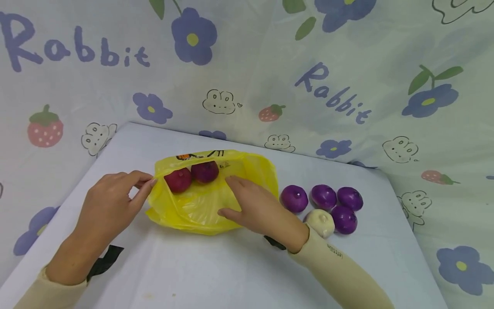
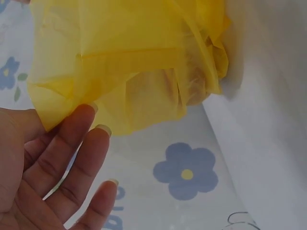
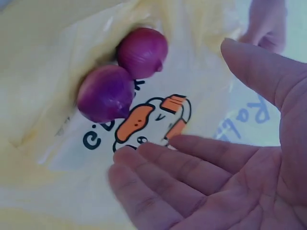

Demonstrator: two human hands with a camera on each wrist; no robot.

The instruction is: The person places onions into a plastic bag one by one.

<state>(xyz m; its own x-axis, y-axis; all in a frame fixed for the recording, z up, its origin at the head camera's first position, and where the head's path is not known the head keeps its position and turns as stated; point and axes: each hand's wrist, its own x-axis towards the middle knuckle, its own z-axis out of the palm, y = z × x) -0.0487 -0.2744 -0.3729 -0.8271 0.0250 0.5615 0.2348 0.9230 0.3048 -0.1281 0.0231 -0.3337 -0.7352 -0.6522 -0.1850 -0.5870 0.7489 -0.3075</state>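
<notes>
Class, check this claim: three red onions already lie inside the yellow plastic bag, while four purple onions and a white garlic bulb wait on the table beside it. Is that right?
Not quite: the yellow plastic bag holds two red onions, not three, as the head view and right wrist view both show. The four purple onions and the white garlic bulb do lie on the table beside it.

This looks like a home-style staged setup. A table point(image 1: 216, 274) with a pale cloth fills the lower frame, and a draped bedsheet backdrop point(image 1: 347, 64) printed with "Rabbit", blue flowers and strawberries covers the whole upper frame, hiding the room.
</notes>
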